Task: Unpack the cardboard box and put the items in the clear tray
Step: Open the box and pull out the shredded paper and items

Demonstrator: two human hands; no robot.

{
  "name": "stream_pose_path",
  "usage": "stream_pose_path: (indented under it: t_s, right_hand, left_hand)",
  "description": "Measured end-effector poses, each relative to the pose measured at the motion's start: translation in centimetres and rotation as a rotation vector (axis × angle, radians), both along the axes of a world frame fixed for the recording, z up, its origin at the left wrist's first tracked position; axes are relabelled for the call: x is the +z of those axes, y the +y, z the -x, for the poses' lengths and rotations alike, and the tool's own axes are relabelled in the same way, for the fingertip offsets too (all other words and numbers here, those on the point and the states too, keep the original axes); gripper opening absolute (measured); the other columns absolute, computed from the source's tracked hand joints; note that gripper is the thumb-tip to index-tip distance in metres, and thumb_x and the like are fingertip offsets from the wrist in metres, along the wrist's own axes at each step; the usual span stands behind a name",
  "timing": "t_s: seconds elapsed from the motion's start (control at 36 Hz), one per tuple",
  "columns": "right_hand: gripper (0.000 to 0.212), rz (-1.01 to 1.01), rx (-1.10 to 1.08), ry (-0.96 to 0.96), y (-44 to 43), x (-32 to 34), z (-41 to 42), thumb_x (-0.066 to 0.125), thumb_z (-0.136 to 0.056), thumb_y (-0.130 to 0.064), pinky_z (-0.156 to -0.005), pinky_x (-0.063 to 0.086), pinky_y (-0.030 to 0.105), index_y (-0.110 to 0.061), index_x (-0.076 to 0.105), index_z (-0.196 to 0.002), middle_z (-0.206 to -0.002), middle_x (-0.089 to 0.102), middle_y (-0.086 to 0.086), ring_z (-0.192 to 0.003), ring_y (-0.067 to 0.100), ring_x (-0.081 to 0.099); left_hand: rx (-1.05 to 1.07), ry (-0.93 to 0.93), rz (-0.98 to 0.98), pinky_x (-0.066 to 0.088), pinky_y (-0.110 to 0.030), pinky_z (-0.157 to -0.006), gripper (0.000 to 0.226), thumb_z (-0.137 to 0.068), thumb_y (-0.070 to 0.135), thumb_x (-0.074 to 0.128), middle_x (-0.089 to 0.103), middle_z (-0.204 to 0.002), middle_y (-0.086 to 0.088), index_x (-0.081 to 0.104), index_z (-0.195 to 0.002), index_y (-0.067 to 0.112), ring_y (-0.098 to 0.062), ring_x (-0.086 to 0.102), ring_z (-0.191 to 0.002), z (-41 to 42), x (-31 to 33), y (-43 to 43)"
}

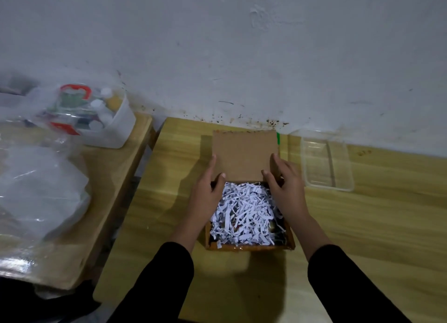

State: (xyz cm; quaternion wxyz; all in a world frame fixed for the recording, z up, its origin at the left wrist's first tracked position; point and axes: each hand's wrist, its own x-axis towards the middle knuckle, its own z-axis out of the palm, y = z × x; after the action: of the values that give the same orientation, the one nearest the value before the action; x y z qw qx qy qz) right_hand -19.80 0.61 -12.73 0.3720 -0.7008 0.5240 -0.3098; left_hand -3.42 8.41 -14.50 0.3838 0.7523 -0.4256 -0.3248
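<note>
A brown cardboard box (249,246) stands on the wooden table in front of me, with its lid (244,154) swung up and back toward the wall. White shredded paper (244,212) fills the box and hides most of what lies under it; a few dark and metallic bits show through. My left hand (205,192) grips the lid's left edge, thumb on the inner face. My right hand (286,183) grips the lid's right edge the same way. The clear tray (326,164) sits empty to the right of the box, near the wall.
A white bin (116,131) holding small bottles and colourful items stands on a second table at the left, partly under clear plastic bags (38,189). A gap (135,177) separates the two tables. The wall runs just behind the box and the tray.
</note>
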Motion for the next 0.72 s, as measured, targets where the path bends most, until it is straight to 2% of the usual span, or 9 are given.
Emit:
stream_pose_path:
  t_s: [0.06,0.11,0.17,0.22,0.36,0.44,0.56,0.64,0.72]
  right_hand:
    - [0.050,0.011,0.023,0.038,0.1,0.1,0.5,0.056,-0.090,-0.017,-0.103,0.043,0.032,-0.013,0.040,-0.138,-0.133,0.049,0.011,-0.109,0.012,0.046]
    - [0.051,0.012,0.060,0.088,0.5,0.5,1.3,0.056,-0.091,-0.020,-0.104,0.043,0.036,-0.014,0.039,-0.139,-0.135,0.049,0.010,-0.116,0.019,0.049]
    - [0.050,0.044,0.093,0.131,1.1,1.2,2.3,0.057,-0.090,-0.020,-0.105,0.039,0.031,-0.013,0.042,-0.137,-0.137,0.048,0.009,-0.122,0.023,0.047]
    - [0.048,0.133,0.115,0.173,2.1,2.1,3.4,0.060,-0.088,-0.019,-0.103,0.033,0.026,-0.012,0.047,-0.133,-0.136,0.048,0.009,-0.124,0.021,0.045]
    - [0.049,0.176,0.385,0.267,4.0,3.8,4.8,0.068,-0.082,-0.023,-0.101,0.039,0.027,-0.009,0.052,-0.126,-0.128,0.049,0.008,-0.113,0.011,0.045]
    - [0.076,0.041,0.634,0.443,4.2,3.7,3.8,0.070,-0.078,-0.035,-0.106,0.032,0.027,-0.010,0.033,-0.139,-0.142,0.033,0.009,-0.130,0.022,0.035]
    - [0.106,-0.098,0.763,0.711,3.3,3.3,2.3,0.075,-0.071,-0.036,-0.113,0.027,0.043,-0.020,0.003,-0.147,-0.151,0.012,0.009,-0.140,0.030,0.011]
    - [0.114,-0.143,0.793,0.815,2.9,3.1,1.3,0.077,-0.067,-0.034,-0.109,0.030,0.045,-0.023,-0.004,-0.147,-0.149,0.015,0.010,-0.138,0.035,0.016]
    - [0.115,-0.159,0.816,0.881,2.8,2.6,0.5,0.076,-0.068,-0.037,-0.109,0.030,0.046,-0.019,-0.006,-0.146,-0.147,0.019,0.015,-0.135,0.040,0.022]
  left_hand:
    - [-0.006,-0.049,-0.003,0.036,-0.020,-0.053,0.057,-0.096,0.039,0.043,0.054,-0.086,-0.009,0.019,-0.147,0.035,-0.007,0.041,-0.057,0.1,0.6,0.1]
    - [0.007,-0.157,0.049,0.044,-0.021,-0.082,0.052,-0.095,0.030,0.049,0.053,-0.122,-0.007,0.032,-0.144,0.024,-0.012,0.056,-0.098,0.2,1.5,0.3]
    - [0.011,-0.275,0.105,0.028,-0.014,-0.100,0.045,-0.093,0.020,0.054,0.041,-0.140,-0.003,0.045,-0.137,0.015,-0.015,0.040,-0.128,0.5,2.5,0.6]
    - [-0.003,-0.352,0.150,0.025,-0.010,-0.100,0.041,-0.091,0.017,0.057,0.040,-0.139,-0.003,0.051,-0.131,0.012,-0.015,0.036,-0.130,0.8,3.6,1.3]
    - [-0.253,-0.458,0.137,0.042,-0.026,-0.096,0.042,-0.092,0.027,0.054,0.045,-0.129,-0.001,0.049,-0.131,0.013,-0.015,0.044,-0.119,1.5,5.4,3.0]
    - [-0.486,-0.513,-0.033,0.036,-0.031,-0.104,0.065,-0.086,0.036,0.061,0.039,-0.138,-0.003,0.035,-0.141,0.012,-0.020,0.036,-0.130,2.0,5.3,3.1]
    - [-0.660,-0.605,-0.279,0.025,-0.033,-0.113,0.104,-0.071,0.046,0.073,0.019,-0.150,-0.002,0.012,-0.148,0.012,-0.023,0.021,-0.137,2.1,5.3,2.6]
    - [-0.715,-0.646,-0.416,0.029,-0.039,-0.112,0.119,-0.063,0.048,0.079,0.022,-0.148,-0.005,0.005,-0.148,0.011,-0.028,0.026,-0.135,2.3,4.7,1.9]
    - [-0.753,-0.686,-0.486,0.033,-0.041,-0.109,0.120,-0.063,0.050,0.079,0.025,-0.145,-0.009,0.005,-0.147,0.009,-0.032,0.032,-0.131,2.7,3.8,1.3]
